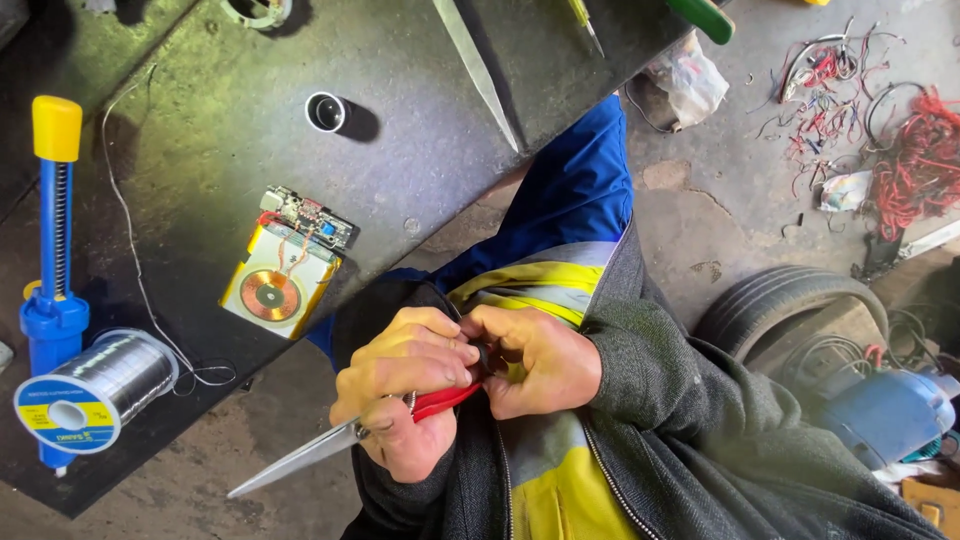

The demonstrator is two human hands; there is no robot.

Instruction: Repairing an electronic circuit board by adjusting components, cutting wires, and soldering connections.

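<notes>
— Two hands, close together over the lap. Gripping what?

— Left hand [405, 385] wrapped around red-handled scissors [345, 440], fingers closed tight on the handles, blades pointing down and left, past the counter [230, 140] edge. Right hand [540, 360] touching the left, fingers curled and pinching something small and dark at the scissor handles; too hidden to name.

— And on the counter?

— Nearest the hands, a flat yellow-and-white battery pack [280, 285] with a copper coil on its face and a small circuit board [310, 218] at its top end, joined by thin wires. Further left, a spool of solder wire [95, 390] lying on its side, a loose strand trailing up across the dark surface. Just beside the spool, touching or nearly so, a blue desoldering pump [50, 230] with a yellow cap. Up top, a small metal cylinder [328, 112] and a long pale blade-like strip [478, 70].

— Anything on the floor?

— Off to the right, well apart from the hands: a tangle of red wires [915, 165], a tyre [790, 305], a crumpled plastic bag [690, 85].
</notes>
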